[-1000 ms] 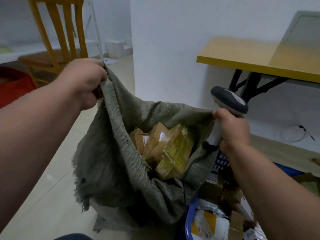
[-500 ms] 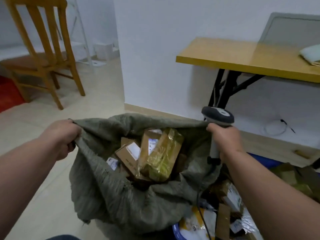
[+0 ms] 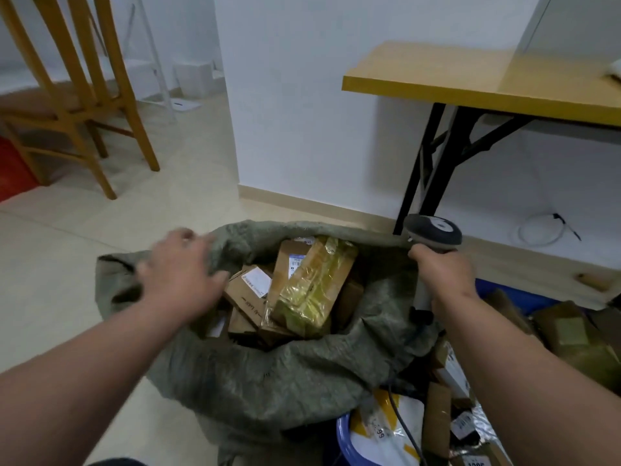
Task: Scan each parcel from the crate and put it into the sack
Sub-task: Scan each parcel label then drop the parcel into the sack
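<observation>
Our left hand [image 3: 181, 274] hovers slack-fingered over the sack [image 3: 268, 381] rim; our right hand [image 3: 443, 277] grips the scanner [image 3: 433, 235]. Parcels [image 3: 312, 284] sit between our hands, the crate [image 3: 344, 435] below our right. We should reach across low, grab one, label up.

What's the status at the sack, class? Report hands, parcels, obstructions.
Left hand open over sack rim. Right hand gripping scanner. Parcels inside sack. Nothing blocking.

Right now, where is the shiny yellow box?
The cardboard parcel wrapped in shiny yellow tape lies on top of the pile inside the open grey-green woven sack, mid-frame in the head view, between the left hand and the right hand.
</observation>
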A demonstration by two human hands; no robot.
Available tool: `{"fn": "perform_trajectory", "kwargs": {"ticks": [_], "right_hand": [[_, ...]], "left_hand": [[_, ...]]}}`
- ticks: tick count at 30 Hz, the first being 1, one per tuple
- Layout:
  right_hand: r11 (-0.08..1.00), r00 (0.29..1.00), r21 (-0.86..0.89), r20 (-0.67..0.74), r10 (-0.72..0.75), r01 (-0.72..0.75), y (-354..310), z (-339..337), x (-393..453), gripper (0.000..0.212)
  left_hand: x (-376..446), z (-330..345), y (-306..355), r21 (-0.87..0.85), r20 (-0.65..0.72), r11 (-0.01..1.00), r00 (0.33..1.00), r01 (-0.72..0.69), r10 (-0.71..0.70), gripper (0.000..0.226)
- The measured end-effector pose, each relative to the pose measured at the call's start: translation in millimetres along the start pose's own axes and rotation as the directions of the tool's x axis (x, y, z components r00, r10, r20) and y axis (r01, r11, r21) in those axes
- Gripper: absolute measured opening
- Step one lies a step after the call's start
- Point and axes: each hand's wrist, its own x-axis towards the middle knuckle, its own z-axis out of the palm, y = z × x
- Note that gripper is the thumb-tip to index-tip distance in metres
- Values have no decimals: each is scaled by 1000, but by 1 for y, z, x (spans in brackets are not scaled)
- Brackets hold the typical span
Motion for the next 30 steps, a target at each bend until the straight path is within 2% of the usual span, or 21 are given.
{"fn": "perform_trajectory", "kwargs": {"ticks": [1,3,5,8,11,13,16,18,19,21,23,24,25,26,27,28,29,30], "right_hand": [[1000,1000,-3,5,-7,7,2,2,-3,20],[1000,1000,-15,4,-21,21,4,2,-6,21],[999,999,-3,-7,-35,35,5,-2,-6,21],[999,999,13,-25,-44,44,6,-9,-5,18],[998,998,21,-39,-50,51,9,-14,-4,18],[998,997,18,-33,-64,65,12,-15,-5,19],[997,996,8,-29,-79,79,13,-15,-5,19],[997,997,13,-28,-76,77,14,-17,-3,19],[998,998,21,-21,-65,65,14,-17,-2,18],[999,999,15,-13,-31,31,16,-18,0,17],[999,1000,-31,-14,8,-8,19,-17,2,17],[998,999,-59,-19,26,-27,21,-18,3,18],[995,999,-94,-22,39,-41,23,-18,3,19],[989,998,-136,-29,47,-50,25,-18,3,20],[985,998,-166,-41,45,-51,28,-19,2,19],[983,998,-180,-59,32,-42,29,-18,2,19],[984,997,-175,-77,11,-24,30,-17,1,18],[987,995,-161,-97,-17,1,29,-15,0,19]], "left_hand": [[-8,8,17,-73,72,992,992,-101,107,71],[-25,26,42,-250,235,938,924,-242,301,79],[-41,43,54,-357,424,901,817,-245,390,92],[-55,71,49,-225,664,948,677,-224,317,103],[-58,87,39,-47,768,942,591,-331,246,119],[-58,93,38,-5,806,929,549,-369,222,122],[-61,94,46,-21,849,922,479,-388,221,107],[-64,91,51,-36,881,890,406,-455,243,82],[-66,89,54,-42,906,867,347,-496,243,67],[-73,84,60,-83,958,822,182,-564,222,47],[-78,79,64,-155,975,802,41,-577,218,42],[-78,76,64,-186,974,821,8,-540,226,41],[-75,73,63,-203,969,868,33,-453,244,38],[-70,69,60,-226,950,925,139,-306,278,33],[-64,66,55,-285,895,950,318,-131,312,27],[-56,63,50,-377,793,926,526,30,306,23],[-48,62,45,-474,675,868,694,150,249,24],[-40,62,43,-553,582,802,794,226,177,29]]}}
